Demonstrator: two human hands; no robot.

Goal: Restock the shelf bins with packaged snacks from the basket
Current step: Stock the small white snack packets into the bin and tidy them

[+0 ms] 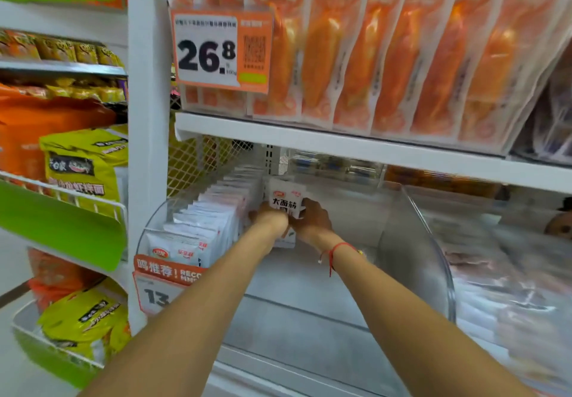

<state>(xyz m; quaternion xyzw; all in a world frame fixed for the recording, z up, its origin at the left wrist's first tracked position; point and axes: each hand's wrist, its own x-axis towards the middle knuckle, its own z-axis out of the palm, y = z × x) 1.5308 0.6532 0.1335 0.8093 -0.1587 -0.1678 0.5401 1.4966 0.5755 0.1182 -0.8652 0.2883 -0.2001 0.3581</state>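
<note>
The bin [418,242], a clear-walled tray under the shelf [340,146], lies mostly bare to the right of the grip and toward the viewer; a packed row [210,214] fills it just left. Both hands hold one white packet [286,201] upright deep inside: left hand [270,220] and right hand [312,220] curl round its sides. Likely step: seating it at the start of a second row. Next, let go cleanly, withdrawing under the shelf's low lip.

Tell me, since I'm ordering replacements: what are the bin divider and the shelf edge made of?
Bin divider: seemingly clear glossy plastic, since packets show through it and its rim glints. Shelf edge: smooth white, probably painted metal, though plastic can't be excluded.
</note>
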